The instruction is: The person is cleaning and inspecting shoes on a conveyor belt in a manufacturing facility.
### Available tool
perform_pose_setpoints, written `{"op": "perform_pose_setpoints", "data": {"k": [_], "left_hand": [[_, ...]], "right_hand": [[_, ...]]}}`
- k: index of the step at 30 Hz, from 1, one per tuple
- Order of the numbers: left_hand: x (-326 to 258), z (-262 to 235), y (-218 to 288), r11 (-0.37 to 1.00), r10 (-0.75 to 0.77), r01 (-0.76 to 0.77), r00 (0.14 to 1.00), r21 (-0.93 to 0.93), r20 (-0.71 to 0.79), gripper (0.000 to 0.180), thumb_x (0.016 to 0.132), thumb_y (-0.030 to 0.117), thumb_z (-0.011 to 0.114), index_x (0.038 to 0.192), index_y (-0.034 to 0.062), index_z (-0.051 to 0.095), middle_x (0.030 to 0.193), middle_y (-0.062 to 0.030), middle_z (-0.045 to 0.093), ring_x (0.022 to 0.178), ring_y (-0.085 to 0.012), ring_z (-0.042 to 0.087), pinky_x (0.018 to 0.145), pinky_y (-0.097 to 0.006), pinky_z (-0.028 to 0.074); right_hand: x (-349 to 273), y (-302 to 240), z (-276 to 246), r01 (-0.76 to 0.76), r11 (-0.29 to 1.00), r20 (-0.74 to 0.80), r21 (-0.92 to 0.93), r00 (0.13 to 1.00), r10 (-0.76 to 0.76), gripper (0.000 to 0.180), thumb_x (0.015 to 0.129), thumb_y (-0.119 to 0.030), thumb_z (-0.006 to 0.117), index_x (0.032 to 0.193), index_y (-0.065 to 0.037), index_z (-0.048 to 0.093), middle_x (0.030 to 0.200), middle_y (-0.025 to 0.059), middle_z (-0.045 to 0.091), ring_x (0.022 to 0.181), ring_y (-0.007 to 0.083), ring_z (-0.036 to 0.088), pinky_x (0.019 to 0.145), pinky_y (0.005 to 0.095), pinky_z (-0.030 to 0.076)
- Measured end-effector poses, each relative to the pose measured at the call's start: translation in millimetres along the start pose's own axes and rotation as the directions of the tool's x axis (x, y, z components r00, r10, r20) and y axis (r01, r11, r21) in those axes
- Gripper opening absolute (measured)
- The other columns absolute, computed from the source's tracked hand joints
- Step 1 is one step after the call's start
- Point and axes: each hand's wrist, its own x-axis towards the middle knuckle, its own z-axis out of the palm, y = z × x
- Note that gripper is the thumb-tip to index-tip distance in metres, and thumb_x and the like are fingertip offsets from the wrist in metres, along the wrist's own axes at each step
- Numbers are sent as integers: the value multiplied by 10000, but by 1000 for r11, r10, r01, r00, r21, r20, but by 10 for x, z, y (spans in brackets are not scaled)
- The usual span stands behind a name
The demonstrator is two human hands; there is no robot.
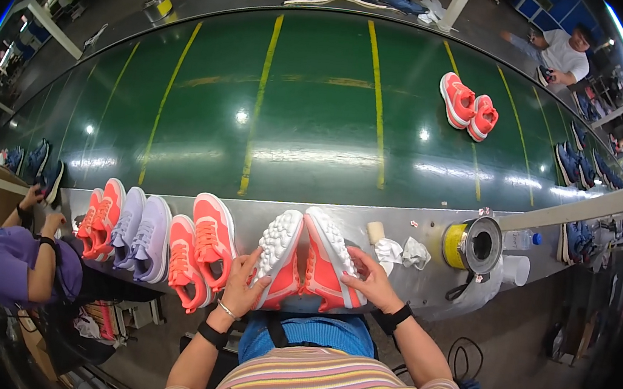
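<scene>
A coral sneaker with a white knobbly sole is gripped at its outer side by my left hand. Its mate, another coral sneaker, is in my right hand, my fingers on the white sole edge. Both shoes are tipped toe-up and side by side, toes close together, over the metal ledge. Just left of my left hand stands a pair of coral sneakers with coral laces. Beyond them are lavender sneakers and more coral sneakers.
A green conveyor belt with yellow lines runs past the ledge, carrying a coral pair. On the ledge at right are crumpled white paper, a yellow-labelled tin and a plastic cup. A co-worker sits at left, another across the belt.
</scene>
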Motion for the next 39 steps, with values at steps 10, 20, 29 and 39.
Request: {"op": "perform_pose_setpoints", "data": {"k": [10,20,29,39], "left_hand": [[332,69,-248,929,-285,298,954,-219,88,509,835,277,567,1272,64,419,905,-133,601,784,-168,546,682,-297,432],[638,-66,-132,351,-448,532,818,-771,361,429,908,290,450,1231,10,413,1102,-120,560,951,-190,584,804,-297,494],[772,-30,-45,-197,-434,419,773,-886,462,414,919,337,386,1211,49,435,1150,-129,544,1001,-264,564,872,-413,462],[822,226,-75,-327,-64,377,906,-867,418,412,884,277,428,1218,35,416,1099,-191,545,981,-412,535,801,-524,478]], "right_hand": [[238,-269,23,-128,983,-119,-129,987,113,510,750,-254,681,1202,-96,505,948,79,563,848,129,507,781,267,420],[343,-519,-100,-229,913,-213,339,926,312,420,840,-234,590,1182,-15,482,964,90,585,835,127,583,712,251,482],[463,-645,294,-58,557,-98,828,964,247,478,897,-390,429,1245,-64,400,1203,107,505,1089,237,504,937,373,406],[502,-441,540,-132,248,74,960,970,230,398,899,-381,370,1187,-122,464,1137,61,538,1035,236,524,903,430,414]]}}
